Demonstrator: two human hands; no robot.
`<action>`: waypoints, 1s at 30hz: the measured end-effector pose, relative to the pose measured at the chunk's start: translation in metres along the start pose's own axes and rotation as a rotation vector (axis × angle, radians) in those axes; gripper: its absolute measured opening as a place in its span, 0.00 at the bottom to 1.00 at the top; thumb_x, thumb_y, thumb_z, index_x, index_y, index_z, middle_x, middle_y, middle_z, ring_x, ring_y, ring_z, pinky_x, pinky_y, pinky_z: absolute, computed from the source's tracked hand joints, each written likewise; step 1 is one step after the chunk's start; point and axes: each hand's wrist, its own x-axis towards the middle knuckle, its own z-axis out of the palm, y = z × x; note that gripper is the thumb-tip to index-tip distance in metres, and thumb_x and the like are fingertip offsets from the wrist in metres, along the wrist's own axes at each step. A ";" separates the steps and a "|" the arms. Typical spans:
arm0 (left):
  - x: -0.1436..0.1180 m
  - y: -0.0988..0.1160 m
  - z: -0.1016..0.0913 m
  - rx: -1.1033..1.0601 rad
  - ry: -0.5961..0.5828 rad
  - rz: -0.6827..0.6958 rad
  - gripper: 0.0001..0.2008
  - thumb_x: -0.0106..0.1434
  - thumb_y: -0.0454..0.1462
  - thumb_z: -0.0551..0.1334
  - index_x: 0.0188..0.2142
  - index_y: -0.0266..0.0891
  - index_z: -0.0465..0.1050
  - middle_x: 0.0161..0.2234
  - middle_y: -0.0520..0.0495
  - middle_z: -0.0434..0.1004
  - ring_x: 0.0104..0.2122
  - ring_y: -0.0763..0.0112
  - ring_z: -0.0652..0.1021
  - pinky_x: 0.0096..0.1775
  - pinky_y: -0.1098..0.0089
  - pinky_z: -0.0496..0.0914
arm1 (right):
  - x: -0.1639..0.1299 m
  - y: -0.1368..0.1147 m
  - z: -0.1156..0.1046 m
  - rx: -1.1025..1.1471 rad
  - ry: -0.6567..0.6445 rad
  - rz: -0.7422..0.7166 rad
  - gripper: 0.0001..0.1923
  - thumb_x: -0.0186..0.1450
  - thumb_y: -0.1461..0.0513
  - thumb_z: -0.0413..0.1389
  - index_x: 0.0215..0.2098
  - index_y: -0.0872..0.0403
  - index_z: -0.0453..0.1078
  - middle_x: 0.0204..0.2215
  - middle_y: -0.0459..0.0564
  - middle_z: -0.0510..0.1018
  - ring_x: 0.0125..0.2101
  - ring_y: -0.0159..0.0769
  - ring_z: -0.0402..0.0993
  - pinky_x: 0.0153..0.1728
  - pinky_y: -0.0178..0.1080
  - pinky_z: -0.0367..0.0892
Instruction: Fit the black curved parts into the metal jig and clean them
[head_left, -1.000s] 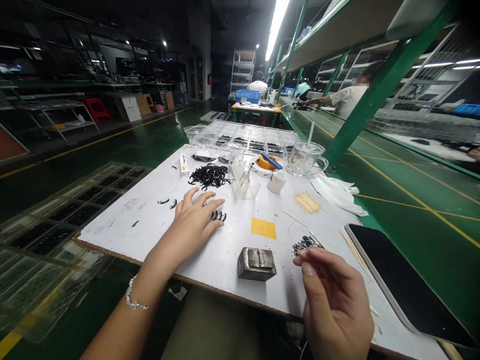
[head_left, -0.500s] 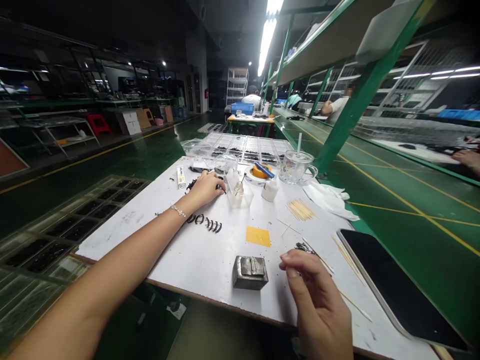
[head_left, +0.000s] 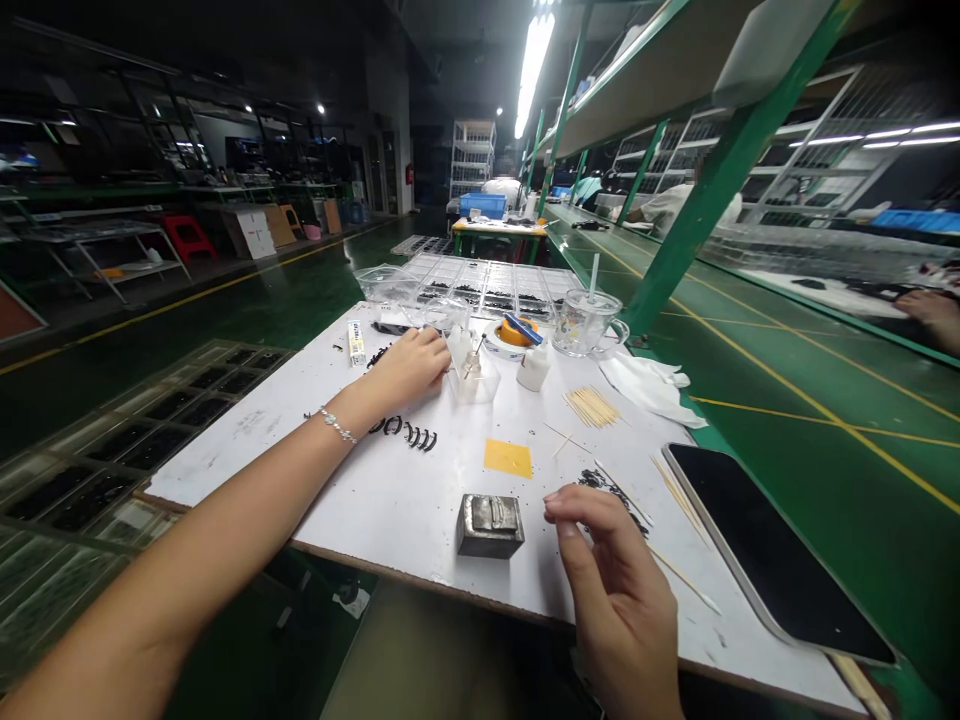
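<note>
Parts (head_left: 378,355), black and curved, are lying in a pile toward the table's far side, the left hand (head_left: 411,365) covering most of them. Its fingers are bending downward, close together; whether they are gripping a part cannot be told. A row (head_left: 418,437) of similar parts is lying just nearer. Bottles (head_left: 533,368) are standing right of the pile. Closer in, a metal block (head_left: 490,527) is sitting beside the right hand (head_left: 619,590), whose thumb and forefinger are nearly meeting; any tiny thing between them cannot be made out. Toothpicks (head_left: 592,407) and a phone (head_left: 780,560) are lying farther right.
</note>
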 end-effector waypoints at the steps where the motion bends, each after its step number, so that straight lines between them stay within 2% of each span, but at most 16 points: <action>1: -0.003 0.006 -0.008 -0.039 0.045 -0.015 0.05 0.61 0.26 0.62 0.31 0.34 0.71 0.33 0.46 0.76 0.43 0.61 0.76 0.46 0.61 0.70 | 0.000 0.000 0.000 0.001 -0.005 -0.001 0.07 0.71 0.65 0.52 0.42 0.48 0.71 0.41 0.46 0.75 0.45 0.31 0.73 0.48 0.32 0.68; 3: -0.013 0.024 -0.026 -0.137 0.135 -0.042 0.04 0.64 0.27 0.58 0.34 0.35 0.70 0.32 0.48 0.76 0.34 0.68 0.76 0.37 0.69 0.71 | 0.000 -0.001 0.000 0.001 -0.013 -0.011 0.07 0.71 0.66 0.52 0.42 0.48 0.70 0.40 0.46 0.76 0.44 0.31 0.73 0.47 0.32 0.68; 5: -0.030 0.045 -0.042 -0.233 0.188 -0.025 0.04 0.65 0.28 0.59 0.35 0.36 0.70 0.31 0.51 0.76 0.30 0.73 0.75 0.33 0.74 0.70 | 0.000 -0.003 0.000 -0.002 -0.030 -0.023 0.08 0.71 0.66 0.52 0.42 0.48 0.70 0.40 0.46 0.76 0.44 0.31 0.74 0.47 0.32 0.69; 8: -0.062 0.077 -0.051 -0.371 0.179 0.053 0.06 0.65 0.29 0.62 0.39 0.40 0.73 0.33 0.55 0.79 0.31 0.77 0.77 0.34 0.77 0.71 | 0.001 -0.005 0.001 -0.005 -0.050 -0.032 0.08 0.71 0.67 0.52 0.43 0.48 0.70 0.40 0.45 0.77 0.43 0.30 0.74 0.47 0.32 0.69; 9: -0.072 0.085 -0.050 -0.492 0.178 0.085 0.07 0.64 0.27 0.63 0.40 0.39 0.73 0.35 0.54 0.80 0.33 0.77 0.78 0.37 0.77 0.72 | 0.001 -0.006 0.001 -0.006 -0.057 -0.034 0.08 0.71 0.67 0.52 0.43 0.48 0.70 0.40 0.45 0.77 0.43 0.30 0.74 0.47 0.31 0.69; 11: -0.087 0.095 -0.044 -0.587 0.168 0.159 0.07 0.66 0.27 0.62 0.41 0.39 0.73 0.37 0.52 0.81 0.37 0.75 0.80 0.41 0.75 0.73 | 0.002 -0.007 0.001 -0.006 -0.073 -0.038 0.09 0.71 0.67 0.52 0.44 0.48 0.70 0.40 0.45 0.77 0.44 0.29 0.74 0.47 0.31 0.68; 15: -0.099 0.099 -0.029 -0.468 0.234 0.371 0.05 0.70 0.30 0.61 0.44 0.37 0.73 0.43 0.45 0.82 0.44 0.67 0.80 0.47 0.67 0.72 | 0.003 -0.009 0.001 -0.016 -0.095 -0.044 0.09 0.70 0.67 0.52 0.44 0.48 0.70 0.40 0.44 0.76 0.43 0.28 0.74 0.47 0.29 0.68; 21: -0.103 0.102 -0.027 -0.286 0.271 0.449 0.10 0.73 0.29 0.56 0.49 0.34 0.74 0.48 0.43 0.82 0.49 0.64 0.80 0.48 0.64 0.69 | 0.005 -0.010 0.002 -0.037 -0.107 -0.068 0.10 0.70 0.68 0.52 0.45 0.49 0.70 0.40 0.45 0.77 0.44 0.28 0.74 0.48 0.29 0.68; 26: -0.115 0.102 -0.027 -0.263 0.185 0.429 0.15 0.73 0.28 0.53 0.55 0.33 0.71 0.56 0.43 0.77 0.59 0.63 0.74 0.56 0.62 0.64 | 0.006 -0.011 0.002 -0.019 -0.155 -0.110 0.12 0.70 0.69 0.52 0.47 0.49 0.70 0.42 0.47 0.76 0.45 0.30 0.74 0.49 0.31 0.69; 30: -0.124 0.101 -0.026 -0.301 0.041 0.344 0.22 0.70 0.26 0.53 0.61 0.39 0.65 0.63 0.45 0.70 0.65 0.63 0.66 0.60 0.60 0.60 | 0.006 -0.013 0.001 -0.015 -0.205 -0.156 0.15 0.69 0.71 0.51 0.49 0.49 0.72 0.43 0.48 0.74 0.44 0.30 0.74 0.48 0.32 0.70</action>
